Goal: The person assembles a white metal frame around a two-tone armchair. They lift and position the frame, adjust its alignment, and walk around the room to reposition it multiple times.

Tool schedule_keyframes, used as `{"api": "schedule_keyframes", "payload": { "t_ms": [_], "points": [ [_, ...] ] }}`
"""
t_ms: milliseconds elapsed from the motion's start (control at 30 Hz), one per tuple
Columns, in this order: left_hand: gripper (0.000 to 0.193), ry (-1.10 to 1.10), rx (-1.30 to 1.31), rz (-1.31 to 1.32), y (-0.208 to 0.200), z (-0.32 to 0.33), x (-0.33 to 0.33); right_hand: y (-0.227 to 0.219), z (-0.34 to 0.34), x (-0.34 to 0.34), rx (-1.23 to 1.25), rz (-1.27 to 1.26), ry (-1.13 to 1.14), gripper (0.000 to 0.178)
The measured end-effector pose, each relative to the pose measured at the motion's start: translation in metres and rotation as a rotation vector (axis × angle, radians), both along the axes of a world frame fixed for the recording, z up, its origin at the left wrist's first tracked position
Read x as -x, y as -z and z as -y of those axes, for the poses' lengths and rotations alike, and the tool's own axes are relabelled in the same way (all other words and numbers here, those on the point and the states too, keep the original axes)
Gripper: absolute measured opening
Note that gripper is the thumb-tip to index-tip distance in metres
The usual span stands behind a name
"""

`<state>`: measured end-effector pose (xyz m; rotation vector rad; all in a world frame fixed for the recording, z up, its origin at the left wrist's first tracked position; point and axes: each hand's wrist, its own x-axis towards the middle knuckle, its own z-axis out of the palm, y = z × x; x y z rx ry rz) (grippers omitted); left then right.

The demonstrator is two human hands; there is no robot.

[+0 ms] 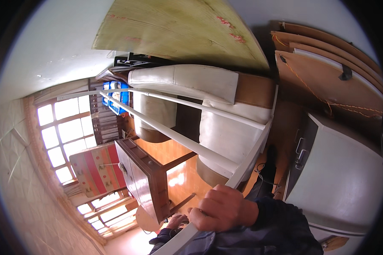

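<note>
A white frame (183, 149) of long straight bars stretches across the view, with a flat near bar (252, 156) running down to the lower edge. My right hand (221, 208) is closed around this near bar, its knuckles toward me and its dark sleeve coming in from the lower right. On the other side of the same bar is my left hand (176, 222), smaller in view, with bent fingers close to the bar. The bar partly covers it, so its grip does not show clearly.
Beyond the frame are a cream sofa (219, 127) and a dark wooden table (144, 178). A blue crate (117, 97) sits by the sofa's far end. At right are a white-topped cabinet (340, 178) and brown boards (327, 76) with orange cord. A loose cable (261, 172) lies near my foot.
</note>
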<state>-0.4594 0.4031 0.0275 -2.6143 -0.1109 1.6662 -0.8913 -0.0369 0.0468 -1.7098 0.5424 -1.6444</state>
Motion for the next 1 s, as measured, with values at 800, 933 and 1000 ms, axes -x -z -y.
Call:
{"api": "schedule_keyframes", "payload": {
  "t_ms": [800, 933, 1000],
  "points": [
    [0.012, 1.328, 0.355, -0.185, -0.009, 0.094, 0.036, -0.006, 0.009, -0.001, -0.105, 0.071, 0.045, 0.037],
    [0.023, 1.059, 0.400, -0.346, 0.012, 0.086, 0.027, -0.013, 0.004, -0.002, -0.083, 0.106, 0.155, 0.039],
    [0.027, 1.133, 0.471, -0.318, 0.030, 0.070, 0.012, -0.017, 0.003, -0.002, -0.089, 0.069, 0.179, 0.039]
  ]
}}
